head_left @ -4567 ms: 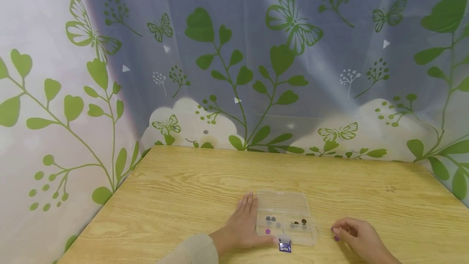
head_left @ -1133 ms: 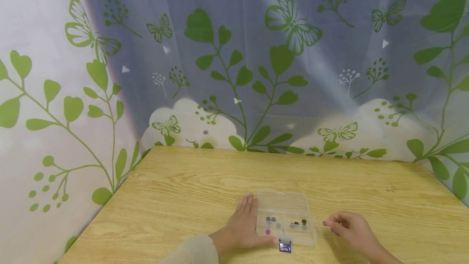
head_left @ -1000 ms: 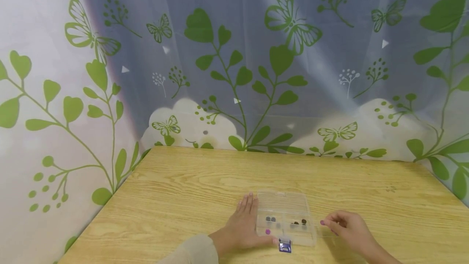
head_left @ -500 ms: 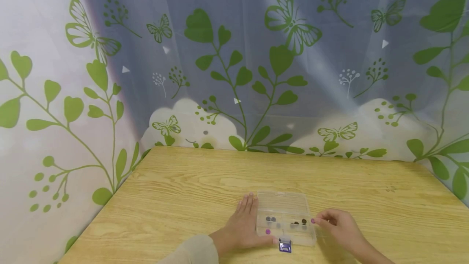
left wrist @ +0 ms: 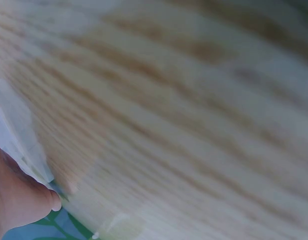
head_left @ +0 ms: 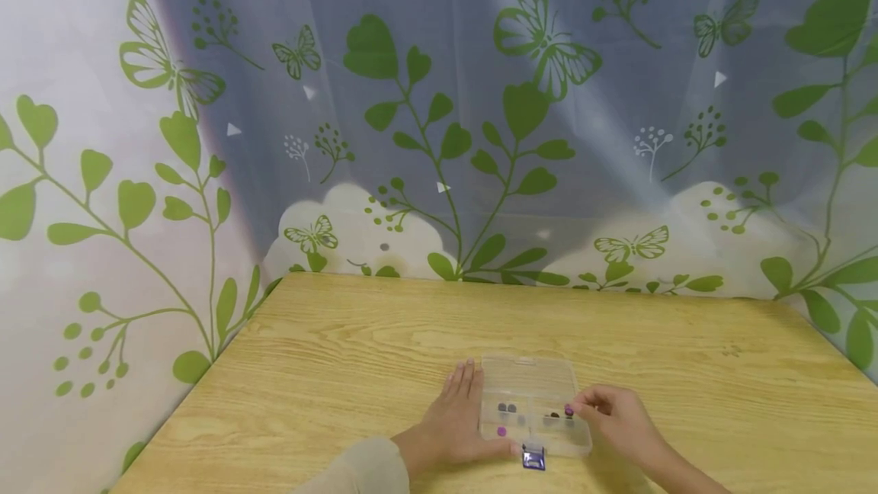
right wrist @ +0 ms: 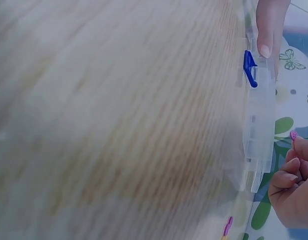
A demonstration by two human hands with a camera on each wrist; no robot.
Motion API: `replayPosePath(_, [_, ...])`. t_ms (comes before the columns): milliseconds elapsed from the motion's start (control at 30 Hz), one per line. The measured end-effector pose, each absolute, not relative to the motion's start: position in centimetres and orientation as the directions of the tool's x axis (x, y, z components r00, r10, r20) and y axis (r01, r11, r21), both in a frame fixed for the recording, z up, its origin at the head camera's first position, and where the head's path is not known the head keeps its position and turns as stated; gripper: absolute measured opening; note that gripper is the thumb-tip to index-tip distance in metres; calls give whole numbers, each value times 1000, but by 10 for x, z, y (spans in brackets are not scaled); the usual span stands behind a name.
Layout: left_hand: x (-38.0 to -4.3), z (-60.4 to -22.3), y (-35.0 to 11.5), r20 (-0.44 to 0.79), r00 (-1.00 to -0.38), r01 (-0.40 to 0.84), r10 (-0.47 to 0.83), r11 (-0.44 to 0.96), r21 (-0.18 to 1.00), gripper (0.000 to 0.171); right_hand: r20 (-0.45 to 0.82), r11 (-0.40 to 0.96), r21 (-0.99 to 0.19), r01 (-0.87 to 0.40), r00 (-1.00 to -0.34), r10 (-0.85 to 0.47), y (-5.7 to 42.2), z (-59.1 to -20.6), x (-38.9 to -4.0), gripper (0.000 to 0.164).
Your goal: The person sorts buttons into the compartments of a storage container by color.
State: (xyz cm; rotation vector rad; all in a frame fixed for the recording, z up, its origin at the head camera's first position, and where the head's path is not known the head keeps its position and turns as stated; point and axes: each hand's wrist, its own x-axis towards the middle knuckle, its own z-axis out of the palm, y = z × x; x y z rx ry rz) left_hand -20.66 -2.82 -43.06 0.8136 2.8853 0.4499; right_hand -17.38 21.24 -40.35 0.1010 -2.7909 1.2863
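Observation:
A clear plastic compartment box (head_left: 562,448) lies with its lid (head_left: 528,378) folded back and a blue latch (head_left: 533,458) at its front. My left hand (head_left: 447,424) rests along its left side, fingers straight, thumb at the front edge. Above the right-hand compartments, my right hand (head_left: 617,416) pinches a small purple button (right wrist: 293,135) between thumb and fingertips. Inside are grey buttons (head_left: 507,408) at back left, dark brown buttons (head_left: 555,415) at back right and a purple button (head_left: 501,431) at front left.
On the wood-grain table (head_left: 343,372), another pink-purple piece (right wrist: 228,226) lies near the right hand in the right wrist view; the hand hides it in the head view. A patterned curtain (head_left: 439,136) stands along the back and left.
The right hand has moved left from the table beside the box to over its right side, carrying the purple button. The left hand and the box have stayed put.

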Motion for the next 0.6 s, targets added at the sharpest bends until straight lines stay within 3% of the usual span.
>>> replayPosePath(600, [-208,-430,-28,-40,-856,479,515,822,309,117,133,584,-787,-200,-979,-156,198,-403,-178,9])
